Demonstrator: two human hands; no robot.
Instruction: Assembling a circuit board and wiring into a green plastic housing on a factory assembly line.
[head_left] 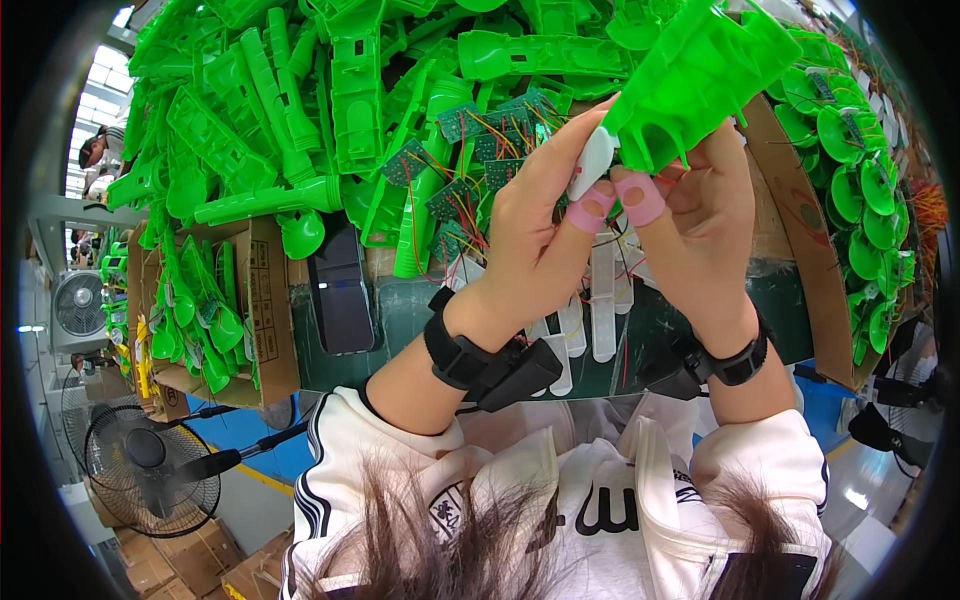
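Both my hands are raised over the front of the bench around a bright green plastic housing (700,75), its ribbed inner side partly showing. My left hand (535,215) is closed, with a small white plastic piece (594,160) between its fingers against the housing's lower left edge. My right hand (695,225) wraps the housing from below right; its fingertips are hidden behind the part. Pink covers wrap both thumbs, which meet under the housing. Green circuit boards (459,123) with red and dark wires lie just left of my hands. White plastic strips (603,300) lie below them.
A large heap of green plastic housings (360,95) fills the far side. A dark phone (342,295) lies at left on the green bench mat (420,335). Cardboard boxes (268,300) with green parts flank the bench; a black fan (150,450) stands lower left.
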